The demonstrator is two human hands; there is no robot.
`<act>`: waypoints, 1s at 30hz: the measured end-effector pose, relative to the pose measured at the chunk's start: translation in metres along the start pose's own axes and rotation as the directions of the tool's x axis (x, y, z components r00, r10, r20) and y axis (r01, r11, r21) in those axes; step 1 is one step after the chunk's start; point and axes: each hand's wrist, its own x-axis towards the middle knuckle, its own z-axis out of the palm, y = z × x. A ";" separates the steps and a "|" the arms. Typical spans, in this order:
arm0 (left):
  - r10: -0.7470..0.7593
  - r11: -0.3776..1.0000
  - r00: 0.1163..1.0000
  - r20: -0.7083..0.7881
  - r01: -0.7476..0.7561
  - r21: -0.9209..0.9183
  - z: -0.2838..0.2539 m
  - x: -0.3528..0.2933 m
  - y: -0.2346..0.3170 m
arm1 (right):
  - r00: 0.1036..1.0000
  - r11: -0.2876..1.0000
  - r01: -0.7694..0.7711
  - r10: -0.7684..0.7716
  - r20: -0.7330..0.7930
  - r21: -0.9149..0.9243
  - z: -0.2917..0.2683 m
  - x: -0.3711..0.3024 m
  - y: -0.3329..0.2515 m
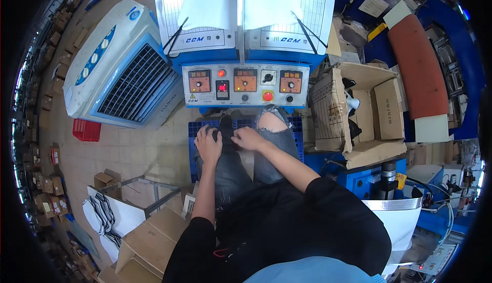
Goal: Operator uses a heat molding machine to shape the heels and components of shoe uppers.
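A dark piece [226, 128] lies between the hands over the left knee, its long axis running away from the person, far end toward the control panel [246, 85]; the left hand [209, 147] has bent, slightly parted fingers beside it, the right hand [249, 138] curled fingers at its other side, though I cannot tell whether either pinches it. Right of the hands, an open carton [327, 119] holds black pieces [354, 129] and something white [352, 102].
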 end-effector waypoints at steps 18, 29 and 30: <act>0.007 0.999 0.999 -0.044 -0.008 -0.035 0.006 0.003 -0.009 | 1.000 1.000 0.013 -0.013 -0.016 0.015 0.006 0.001 0.002; -0.021 0.999 1.000 -0.013 0.021 -0.051 0.004 0.004 -0.005 | 0.998 0.999 -0.042 0.041 0.054 0.021 -0.001 0.003 -0.003; -0.022 0.998 1.000 -0.014 0.021 -0.051 0.004 0.004 -0.006 | 0.997 0.999 -0.045 0.043 0.062 0.022 -0.002 0.003 -0.004</act>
